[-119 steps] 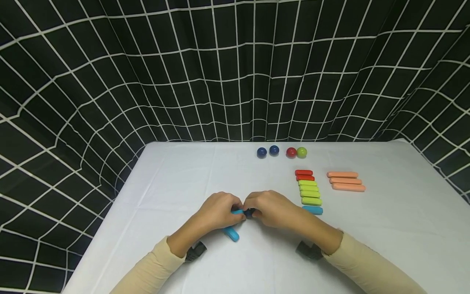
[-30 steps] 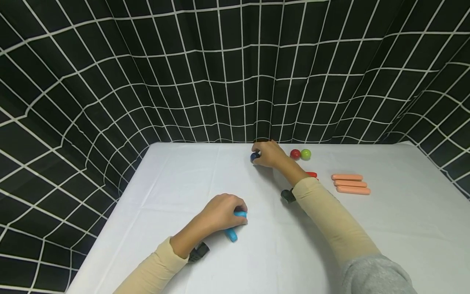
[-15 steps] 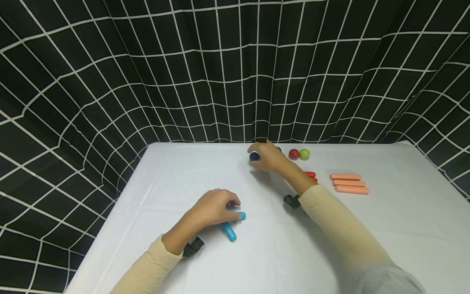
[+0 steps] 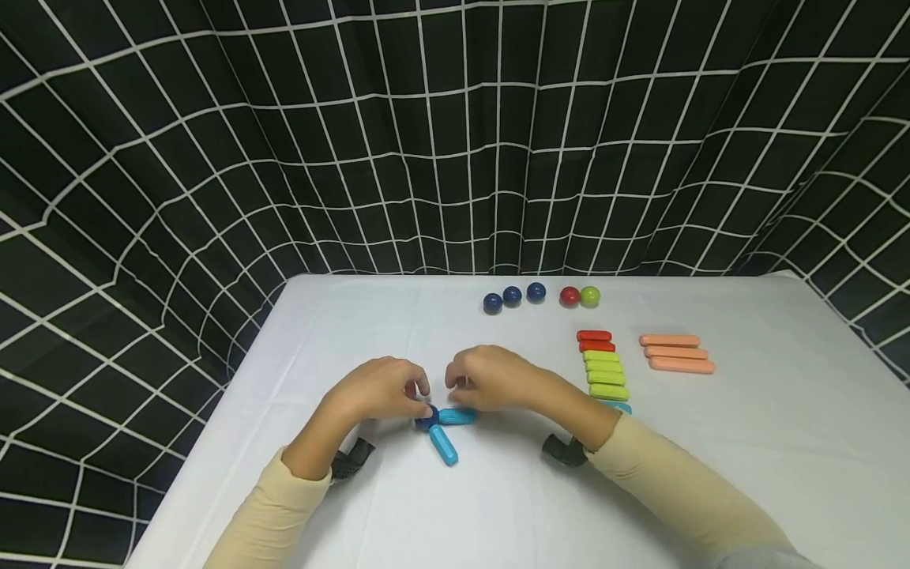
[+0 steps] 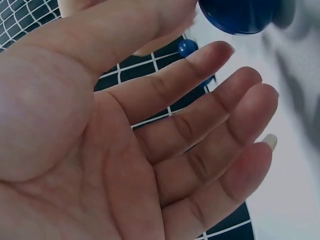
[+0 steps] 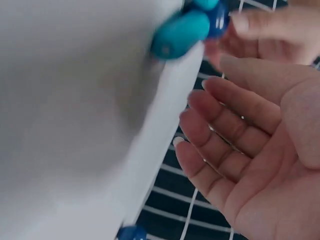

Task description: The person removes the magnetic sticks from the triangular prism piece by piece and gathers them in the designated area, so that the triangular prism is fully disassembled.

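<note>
A dark blue ball [image 4: 426,422] lies on the white cloth with two light blue sticks, one stick [image 4: 458,416] pointing right and another stick [image 4: 444,445] slanting toward the front. My left hand [image 4: 380,389] is at the ball, thumb tip right at its top and the other fingers loosely bent above. In the left wrist view the ball [image 5: 240,12] shows beyond the thumb and the palm holds nothing. My right hand [image 4: 498,379] hovers just behind the right-pointing stick, fingers relaxed. The right wrist view shows this hand's palm [image 6: 260,180] bare, with a light blue stick [image 6: 182,35] past the fingertips.
At the back stand three dark blue balls [image 4: 512,296], a red ball [image 4: 569,296] and a green ball [image 4: 590,296]. To the right lie red sticks [image 4: 594,336], yellow-green sticks [image 4: 606,378], a partly hidden light blue stick [image 4: 620,407] and orange sticks [image 4: 678,352]. A gridded dark curtain [image 4: 455,158] surrounds the table.
My right hand has set a dark blue ball down at the back row's left end and come back to the front. My left hand has loosened its grip on the sticks and shifted left.
</note>
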